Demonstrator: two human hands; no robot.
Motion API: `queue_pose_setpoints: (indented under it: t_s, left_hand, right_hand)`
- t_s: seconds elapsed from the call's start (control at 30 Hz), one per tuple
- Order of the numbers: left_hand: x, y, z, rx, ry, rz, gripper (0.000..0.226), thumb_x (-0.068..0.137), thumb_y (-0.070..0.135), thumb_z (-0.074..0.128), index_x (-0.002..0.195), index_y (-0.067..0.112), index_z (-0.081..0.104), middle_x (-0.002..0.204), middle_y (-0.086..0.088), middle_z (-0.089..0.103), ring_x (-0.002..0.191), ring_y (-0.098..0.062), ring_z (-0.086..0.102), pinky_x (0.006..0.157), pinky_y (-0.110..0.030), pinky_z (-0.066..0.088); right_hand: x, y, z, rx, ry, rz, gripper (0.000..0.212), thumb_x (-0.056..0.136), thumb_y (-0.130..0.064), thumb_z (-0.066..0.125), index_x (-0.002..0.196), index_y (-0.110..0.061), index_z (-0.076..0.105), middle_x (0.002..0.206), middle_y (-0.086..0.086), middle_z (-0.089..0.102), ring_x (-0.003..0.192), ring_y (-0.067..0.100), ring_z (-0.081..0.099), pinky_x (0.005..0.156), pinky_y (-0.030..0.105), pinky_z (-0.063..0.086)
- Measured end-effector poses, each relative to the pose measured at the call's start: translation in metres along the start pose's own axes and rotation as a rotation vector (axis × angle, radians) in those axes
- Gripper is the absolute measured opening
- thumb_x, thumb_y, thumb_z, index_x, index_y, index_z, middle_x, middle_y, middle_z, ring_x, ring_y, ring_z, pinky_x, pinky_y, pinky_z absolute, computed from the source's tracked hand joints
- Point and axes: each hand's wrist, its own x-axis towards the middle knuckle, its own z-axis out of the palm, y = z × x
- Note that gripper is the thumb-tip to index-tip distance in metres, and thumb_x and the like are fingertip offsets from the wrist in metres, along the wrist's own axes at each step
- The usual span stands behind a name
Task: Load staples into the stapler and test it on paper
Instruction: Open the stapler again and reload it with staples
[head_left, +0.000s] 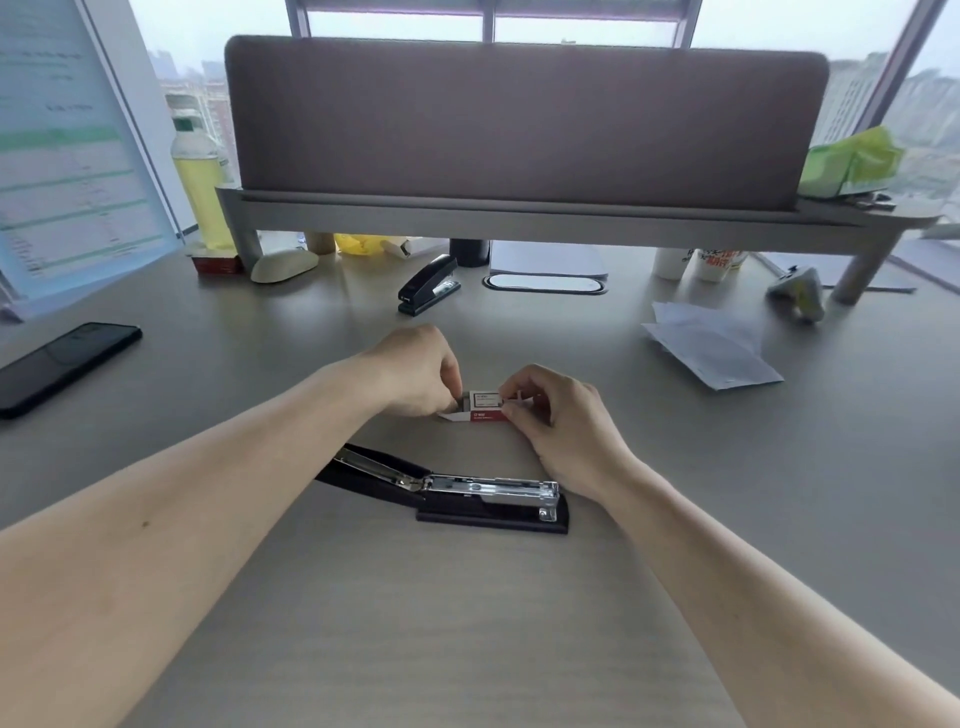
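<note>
the stapler (457, 488) lies opened near the desk's (467, 623) front edge, not yet loaded; both hands, left hand (415, 371) and right hand (558, 410), pinch the staple box (485, 408); the paper (711, 345) waits untested.

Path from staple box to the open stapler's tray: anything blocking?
Nothing visible. Only bare desk lies between the staple box and the open stapler, whose tray faces up uncovered.

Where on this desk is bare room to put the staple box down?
Bare desk lies between the phone and the open stapler, and on its near side. Below the papers, right of the staple box, is free too. Under the shelf it is crowded.
</note>
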Motion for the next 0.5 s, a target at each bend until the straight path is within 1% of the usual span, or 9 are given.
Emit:
queue_pose_setpoints:
  t_s: [0.1,0.13,0.23,0.27,0.33,0.4,0.43,0.5]
  left_hand:
    - [0.0026,0.0057,-0.0002,0.034,-0.015,-0.036,0.008,0.087,0.018,0.079,0.092,0.019,0.084,0.082,0.007,0.074,0.082,-0.014,0.067,0.064,-0.021,0.044]
    - [0.0031,0.0076,-0.0006,0.048,-0.022,-0.047,0.009,0.087,0.018,0.079,0.093,0.017,0.085,0.084,0.005,0.076,0.083,-0.016,0.069,0.064,-0.022,0.046]
    - [0.0057,0.0111,-0.0025,0.073,-0.040,-0.078,0.013,0.087,0.018,0.079,0.098,0.013,0.084,0.097,-0.005,0.081,0.093,-0.022,0.074,0.072,-0.028,0.055]
    - [0.0058,0.0115,-0.0031,0.074,-0.039,-0.088,0.014,0.087,0.019,0.080,0.099,0.013,0.084,0.099,-0.005,0.081,0.095,-0.022,0.075,0.073,-0.027,0.055]
    - [0.0063,0.0110,-0.0031,0.070,-0.029,-0.107,0.016,0.087,0.021,0.081,0.100,0.014,0.084,0.099,-0.003,0.081,0.096,-0.021,0.074,0.074,-0.025,0.053]
    - [0.0060,0.0099,-0.0024,0.055,-0.014,-0.131,0.017,0.087,0.021,0.082,0.101,0.013,0.084,0.096,-0.001,0.079,0.093,-0.020,0.072,0.073,-0.025,0.050]
    - [0.0053,0.0094,-0.0022,0.055,-0.005,-0.143,0.018,0.087,0.023,0.082,0.102,0.012,0.083,0.094,0.000,0.077,0.091,-0.019,0.071,0.073,-0.026,0.051]
    - [0.0047,0.0087,-0.0019,0.075,0.016,-0.169,0.023,0.085,0.027,0.083,0.102,0.011,0.082,0.097,-0.003,0.078,0.093,-0.021,0.071,0.077,-0.030,0.057]
  right_hand:
    - [-0.0005,-0.0012,-0.0005,0.002,-0.002,0.005,0.005,0.096,-0.027,0.070,0.100,-0.028,0.072,0.091,-0.002,0.074,0.084,0.016,0.064,0.079,0.030,0.050]
    - [-0.0006,-0.0014,-0.0006,0.003,-0.003,0.006,0.004,0.097,-0.027,0.070,0.100,-0.028,0.072,0.090,-0.003,0.074,0.084,0.016,0.064,0.079,0.030,0.050]
    - [-0.0007,-0.0017,-0.0006,0.000,-0.006,0.012,0.005,0.097,-0.027,0.070,0.101,-0.028,0.072,0.091,-0.002,0.074,0.085,0.017,0.064,0.079,0.031,0.051]
    - [-0.0007,-0.0018,-0.0006,0.001,-0.005,0.010,0.005,0.097,-0.026,0.070,0.101,-0.028,0.072,0.092,-0.002,0.074,0.085,0.017,0.065,0.079,0.031,0.051]
    - [-0.0008,-0.0021,-0.0008,0.004,-0.005,0.009,0.005,0.097,-0.026,0.070,0.101,-0.027,0.072,0.092,-0.001,0.074,0.086,0.017,0.065,0.079,0.031,0.051]
    - [-0.0010,-0.0025,-0.0012,0.004,-0.009,0.009,0.005,0.097,-0.027,0.070,0.102,-0.027,0.072,0.093,-0.002,0.074,0.086,0.017,0.065,0.078,0.030,0.050]
    - [-0.0010,-0.0023,-0.0011,0.005,-0.008,0.007,0.005,0.097,-0.027,0.070,0.102,-0.027,0.072,0.093,-0.002,0.074,0.086,0.016,0.064,0.078,0.029,0.049]
    - [-0.0008,-0.0017,-0.0009,0.002,-0.007,0.004,0.006,0.097,-0.027,0.070,0.102,-0.027,0.072,0.093,-0.002,0.074,0.085,0.016,0.064,0.078,0.029,0.048]
